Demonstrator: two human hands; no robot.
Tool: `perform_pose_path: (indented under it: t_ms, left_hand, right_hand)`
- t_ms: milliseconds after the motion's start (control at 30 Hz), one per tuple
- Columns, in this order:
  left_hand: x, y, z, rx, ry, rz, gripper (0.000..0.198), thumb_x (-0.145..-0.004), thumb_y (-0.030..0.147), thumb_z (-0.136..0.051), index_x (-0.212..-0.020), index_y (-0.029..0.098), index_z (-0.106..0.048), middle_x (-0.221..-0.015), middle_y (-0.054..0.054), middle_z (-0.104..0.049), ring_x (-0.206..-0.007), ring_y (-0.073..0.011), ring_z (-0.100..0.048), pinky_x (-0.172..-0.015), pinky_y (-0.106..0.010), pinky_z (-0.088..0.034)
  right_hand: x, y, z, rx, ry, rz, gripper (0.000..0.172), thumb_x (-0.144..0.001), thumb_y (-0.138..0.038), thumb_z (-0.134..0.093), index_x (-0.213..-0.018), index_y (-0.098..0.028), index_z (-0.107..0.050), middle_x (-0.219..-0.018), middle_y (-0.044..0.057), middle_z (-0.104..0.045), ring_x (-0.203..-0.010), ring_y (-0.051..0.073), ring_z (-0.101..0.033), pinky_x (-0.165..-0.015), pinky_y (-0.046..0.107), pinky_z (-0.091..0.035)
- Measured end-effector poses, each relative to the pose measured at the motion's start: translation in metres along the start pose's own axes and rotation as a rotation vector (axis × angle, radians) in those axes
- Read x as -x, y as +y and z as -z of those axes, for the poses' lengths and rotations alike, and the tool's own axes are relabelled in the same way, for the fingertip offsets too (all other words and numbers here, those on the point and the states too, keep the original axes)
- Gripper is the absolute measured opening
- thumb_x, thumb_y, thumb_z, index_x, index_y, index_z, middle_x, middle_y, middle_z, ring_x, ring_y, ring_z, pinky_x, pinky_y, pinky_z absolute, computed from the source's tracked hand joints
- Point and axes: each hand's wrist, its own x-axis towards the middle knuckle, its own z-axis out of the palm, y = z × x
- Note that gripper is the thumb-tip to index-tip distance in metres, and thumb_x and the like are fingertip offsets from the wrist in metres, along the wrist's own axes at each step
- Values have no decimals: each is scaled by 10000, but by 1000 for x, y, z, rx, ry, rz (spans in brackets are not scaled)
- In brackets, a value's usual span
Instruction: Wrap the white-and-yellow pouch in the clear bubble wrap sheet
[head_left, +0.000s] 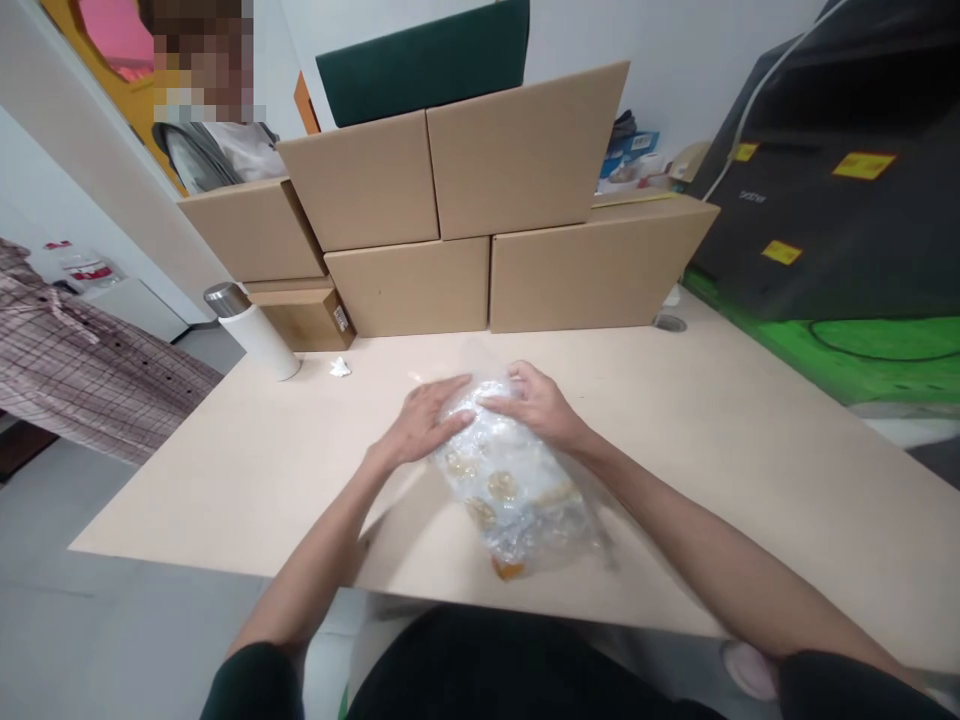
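Note:
A clear plastic bag lies over the front middle of the table, wrapped around something pale with round yellowish patches. An orange bit shows at its near end; what is inside I cannot make out. My left hand grips the bag's far left side, thumb on top and fingers along the edge. On the far right side, my right hand has its fingers curled around the plastic, thumb pressed on top. The undersides of both hands' grips are hidden.
Stacked cardboard boxes line the back of the table, with a dark green box on top. A white bottle and a crumpled paper scrap are at left. Behind the boxes is another person; black equipment stands right.

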Motion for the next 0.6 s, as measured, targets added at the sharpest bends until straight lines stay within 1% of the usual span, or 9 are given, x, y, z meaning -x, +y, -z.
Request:
perform_pose_path:
  t_ms: [67, 100, 167, 233, 333, 433, 533, 567, 600]
  left_hand:
    - [9, 2, 8, 277, -139, -1, 614, -914, 519, -592, -1479, 317, -464, -1502, -79, -512, -1350, -315, -503, -1122, -501, -399]
    - [13, 3, 10, 399, -191, 11, 647, -886, 493, -643, -1479, 306, -463, -1478, -91, -530, -1305, -312, -544, -1066, -475, -461]
    - [21, 3, 12, 579, -246, 46, 740, -803, 424, -753, -1471, 288, -465, -1445, -104, -549, -1269, -317, -566, -1004, -450, -506]
    - [25, 3, 11, 710, -238, 80, 807, -726, 353, -822, -1451, 278, -477, -1416, -105, -564, -1245, -314, -578, -979, -431, -515]
    - [25, 0, 7, 863, -176, 143, 802, -676, 289, -855, -1402, 259, -516, -1350, -110, -598, -1153, -287, -626, -917, -387, -533]
    - [14, -9, 0, 931, -80, 287, 789, -597, 288, -902, -1309, 199, -573, -1209, -121, -656, -990, -252, -676, -829, -353, -546]
    - [-5, -27, -14, 888, 149, 441, 847, -481, 329, -956, -1208, 155, -558, -1007, -90, -680, -767, -187, -672, -720, -319, -539]
    - [-12, -34, -21, 865, 215, 454, 845, -492, 361, -953, -1194, 160, -528, -963, -72, -668, -724, -169, -656, -696, -312, -533]
    - [-18, -42, -27, 840, 284, 462, 832, -511, 394, -943, -1178, 171, -499, -927, -52, -652, -707, -160, -646, -688, -310, -531]
  right_hand:
    - [3, 1, -4, -1, 74, 34, 567, -603, -489, -881, -914, -235, -481, -775, -15, -692, -641, 160, -639, -582, 282, -501]
    - [3, 1, -7, -11, 93, 49, 582, -610, -510, -875, -918, -243, -460, -747, -27, -680, -613, 152, -623, -565, 276, -489]
    - [1, 0, -12, -32, 120, 86, 592, -623, -543, -860, -925, -250, -444, -714, -39, -662, -591, 143, -603, -546, 265, -470]
    - [-1, -1, -16, -42, 146, 113, 599, -623, -566, -854, -930, -251, -447, -689, -42, -647, -582, 140, -588, -537, 259, -457]
    - [-10, 2, -20, -23, 184, 113, 602, -618, -592, -845, -935, -249, -464, -651, -49, -621, -564, 138, -568, -532, 258, -445]
    - [-26, 21, -14, 102, 216, 107, 547, -677, -653, -767, -908, -239, -493, -645, -38, -611, -579, 152, -578, -545, 268, -450]
    - [-48, 49, -1, 456, 321, 115, 456, -808, -671, -603, -874, -230, -513, -673, -9, -624, -601, 175, -590, -565, 294, -468]
    - [-56, 58, 3, 590, 353, 120, 418, -851, -643, -549, -857, -227, -518, -698, 10, -635, -625, 187, -601, -590, 311, -484]
    - [-63, 66, 6, 662, 372, 127, 381, -872, -602, -530, -832, -223, -526, -729, 37, -644, -666, 207, -615, -625, 335, -497]
